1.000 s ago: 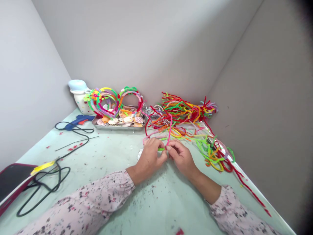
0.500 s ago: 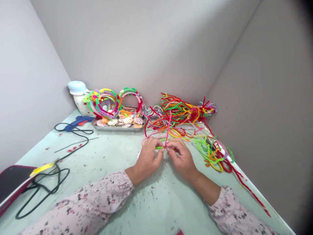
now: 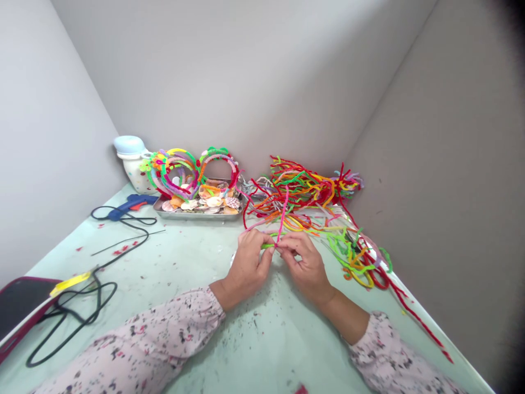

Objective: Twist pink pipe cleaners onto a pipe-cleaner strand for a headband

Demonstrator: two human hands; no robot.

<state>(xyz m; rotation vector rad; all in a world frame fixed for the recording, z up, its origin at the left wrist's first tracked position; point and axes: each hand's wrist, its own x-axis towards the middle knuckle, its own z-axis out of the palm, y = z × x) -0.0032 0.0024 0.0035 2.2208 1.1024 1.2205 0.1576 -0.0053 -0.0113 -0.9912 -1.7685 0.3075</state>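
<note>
My left hand [image 3: 253, 261] pinches a green pipe cleaner [image 3: 267, 246], whose short stretch shows between thumb and forefinger. Close against it, my right hand [image 3: 302, 264] has its fingertips closed on a pink pipe cleaner [image 3: 283, 214]. The pink one crosses the green at the fingertips, and its long free end stands up and away from me. Both hands meet just above the table, the fingertips almost touching. The exact join of the two pipe cleaners is partly covered by my fingers.
A metal tray [image 3: 197, 216] holds shells, with colourful pipe-cleaner hoops [image 3: 219, 155] on it. Many loose pipe cleaners [image 3: 311, 183] are heaped at the back right. At left are a blue glue gun [image 3: 133, 205], a black cord [image 3: 98, 284], a white cup [image 3: 135, 169] and a dark red-edged device [image 3: 24, 306].
My right fingertips have shifted very slightly left, and the upright pink end leans a touch differently. The rest stays in place.
</note>
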